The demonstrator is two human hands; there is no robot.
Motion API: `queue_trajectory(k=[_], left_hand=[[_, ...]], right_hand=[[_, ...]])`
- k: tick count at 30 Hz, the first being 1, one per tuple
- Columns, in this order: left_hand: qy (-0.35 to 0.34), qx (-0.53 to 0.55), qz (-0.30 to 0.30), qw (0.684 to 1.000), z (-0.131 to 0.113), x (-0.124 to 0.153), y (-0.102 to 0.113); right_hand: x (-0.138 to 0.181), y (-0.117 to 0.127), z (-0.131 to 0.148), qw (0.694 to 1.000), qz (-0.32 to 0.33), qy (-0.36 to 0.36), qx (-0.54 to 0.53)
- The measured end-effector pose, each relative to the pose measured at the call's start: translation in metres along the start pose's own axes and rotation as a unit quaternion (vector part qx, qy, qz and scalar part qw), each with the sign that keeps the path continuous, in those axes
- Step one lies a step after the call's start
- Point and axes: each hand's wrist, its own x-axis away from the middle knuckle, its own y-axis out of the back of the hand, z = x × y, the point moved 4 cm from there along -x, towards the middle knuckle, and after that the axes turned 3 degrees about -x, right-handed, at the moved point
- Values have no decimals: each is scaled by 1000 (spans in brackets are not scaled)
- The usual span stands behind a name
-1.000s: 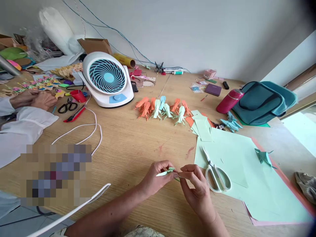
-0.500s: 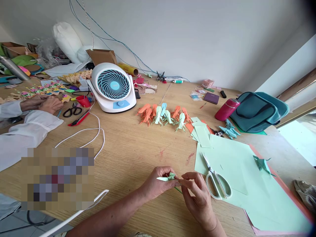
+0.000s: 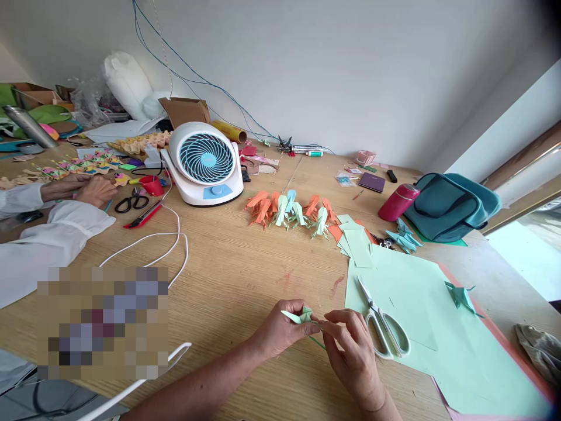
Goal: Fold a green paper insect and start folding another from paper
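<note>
Pale green folded paper, an origami piece (image 3: 300, 317), is pinched between the thumb and fingers of my left hand (image 3: 284, 330). My right hand (image 3: 353, 351) meets it from the right, its fingertips closed on a thin end of the same piece. A narrow green strip hangs below, between the two hands. My fingers partly hide the folds. White-handled scissors (image 3: 385, 330) lie just beyond my right hand on large pale green paper sheets (image 3: 412, 304). Further back stands a cluster of orange, pale green and blue folded paper figures (image 3: 283, 210).
A white fan (image 3: 204, 166) stands at the back left. Beside it a co-worker's hands (image 3: 96, 190) handle small pieces near black scissors (image 3: 131, 199) and a red cutter (image 3: 142, 216). A pink bottle (image 3: 398, 202) and teal bag (image 3: 451, 207) stand right. A white cable (image 3: 186, 251) crosses the table.
The whole view has shifted slightly as the head moved. My hands keep their hold, and the folded paper's pointed flap is tilted up a little more.
</note>
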Motion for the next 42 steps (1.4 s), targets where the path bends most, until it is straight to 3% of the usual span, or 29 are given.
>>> queue_trajectory(k=[15, 25, 35, 42], left_hand=[[-2, 5, -9, 1000, 8, 0, 1], [-4, -59, -40, 997, 2, 1, 5], [-17, -103, -22, 994, -2, 2, 6], [-95, -177, -32, 979, -8, 4, 6]], right_hand=[[3, -2, 1, 999, -11, 6, 30], [2, -1, 1, 1000, -6, -2, 16], [7, 2, -2, 1000, -8, -5, 3], [7, 4, -3, 1000, -24, -12, 3]])
